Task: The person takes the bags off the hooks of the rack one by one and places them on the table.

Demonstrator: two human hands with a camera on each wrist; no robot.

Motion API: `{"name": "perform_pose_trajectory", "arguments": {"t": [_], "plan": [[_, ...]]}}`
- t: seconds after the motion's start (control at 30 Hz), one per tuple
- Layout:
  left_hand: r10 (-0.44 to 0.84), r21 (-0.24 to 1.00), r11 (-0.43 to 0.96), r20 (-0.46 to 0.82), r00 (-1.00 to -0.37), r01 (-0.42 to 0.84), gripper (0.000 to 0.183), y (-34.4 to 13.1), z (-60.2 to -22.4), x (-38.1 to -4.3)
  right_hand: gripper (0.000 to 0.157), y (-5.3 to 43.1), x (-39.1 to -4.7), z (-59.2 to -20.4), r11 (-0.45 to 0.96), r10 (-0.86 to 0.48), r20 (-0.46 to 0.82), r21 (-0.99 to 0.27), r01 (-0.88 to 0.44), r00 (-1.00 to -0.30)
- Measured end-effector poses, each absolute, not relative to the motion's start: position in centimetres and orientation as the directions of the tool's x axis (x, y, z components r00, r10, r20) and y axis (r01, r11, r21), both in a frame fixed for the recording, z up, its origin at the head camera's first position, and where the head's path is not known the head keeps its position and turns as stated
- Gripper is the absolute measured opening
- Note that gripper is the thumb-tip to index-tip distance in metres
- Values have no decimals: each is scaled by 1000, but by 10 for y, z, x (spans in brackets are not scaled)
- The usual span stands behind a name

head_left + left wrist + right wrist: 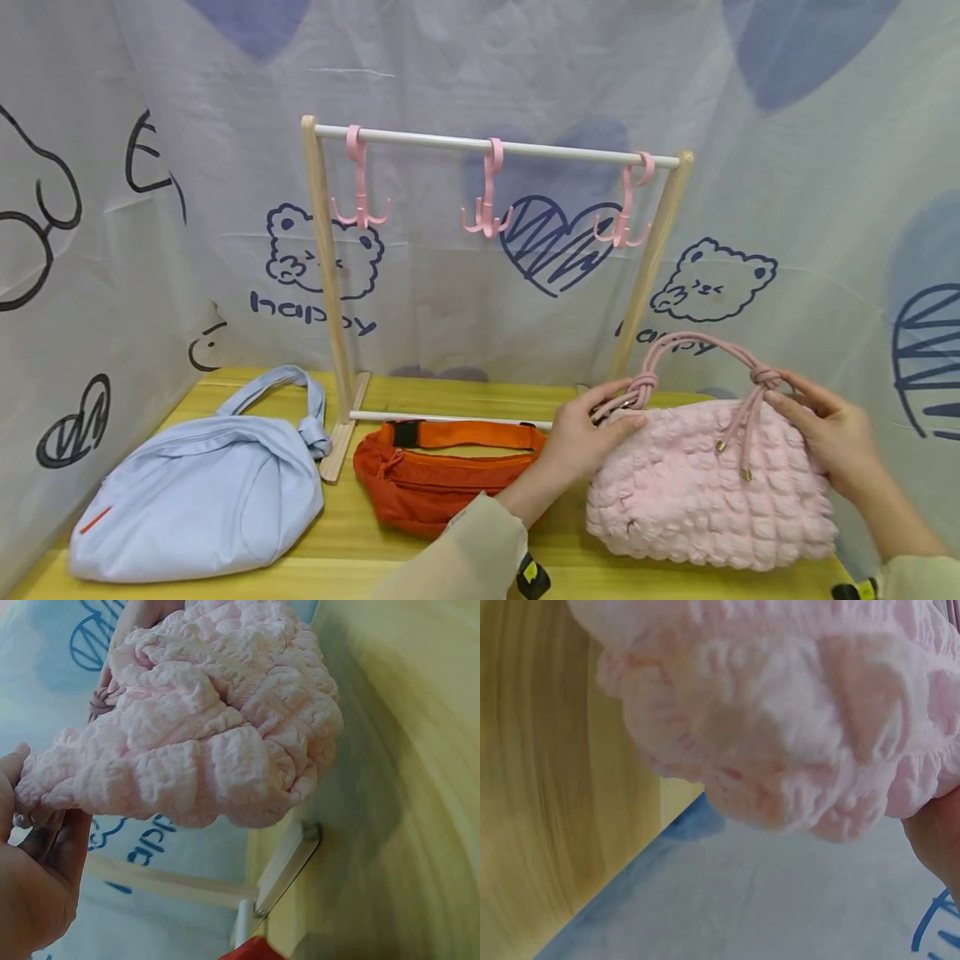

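A puffy pink handbag (705, 492) with a knotted cord strap (697, 337) is held by both hands at the right of the head view. My left hand (588, 433) pinches its upper left corner by the strap knot, thumb in front. At the upper right corner, my right hand (832, 425) grips the fabric beside the other knot. The strap arches up above the bag. In the left wrist view the bag's puckered side (217, 742) faces the camera, with the left hand (37, 877) at its corner. The right wrist view is mostly filled by pink fabric (780, 712).
A rack with a white top rail (420, 139) and wooden posts stands behind, carrying pink hooks (489, 187). An orange waist bag (450, 483) lies left of the pink bag. Farther left rests a light blue bag (210, 492) on the yellow wooden table (337, 575). Printed cloth surrounds it.
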State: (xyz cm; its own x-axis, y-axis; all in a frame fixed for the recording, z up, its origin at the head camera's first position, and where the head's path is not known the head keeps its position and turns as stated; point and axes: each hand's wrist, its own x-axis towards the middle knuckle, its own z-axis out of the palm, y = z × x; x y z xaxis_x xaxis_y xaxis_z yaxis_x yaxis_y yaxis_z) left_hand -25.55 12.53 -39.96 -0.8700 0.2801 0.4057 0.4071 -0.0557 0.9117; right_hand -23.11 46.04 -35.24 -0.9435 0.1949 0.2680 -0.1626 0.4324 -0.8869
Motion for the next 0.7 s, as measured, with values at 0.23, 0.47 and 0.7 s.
{"name": "perform_pose_trajectory", "arguments": {"t": [0.23,0.47,0.7], "plan": [[352,934,-64,352,-867,353,49,144,-411,-255,45,480,-234,-360,573,189,246,-814,-96,-951],[384,935,32,315,-868,354,51,154,-419,-255,53,491,-244,-367,709,149,236,-702,-62,-960],[413,939,98,264,-872,330,52,159,-425,-257,62,492,-260,-385,813,125,280,-579,-64,-952]]}}
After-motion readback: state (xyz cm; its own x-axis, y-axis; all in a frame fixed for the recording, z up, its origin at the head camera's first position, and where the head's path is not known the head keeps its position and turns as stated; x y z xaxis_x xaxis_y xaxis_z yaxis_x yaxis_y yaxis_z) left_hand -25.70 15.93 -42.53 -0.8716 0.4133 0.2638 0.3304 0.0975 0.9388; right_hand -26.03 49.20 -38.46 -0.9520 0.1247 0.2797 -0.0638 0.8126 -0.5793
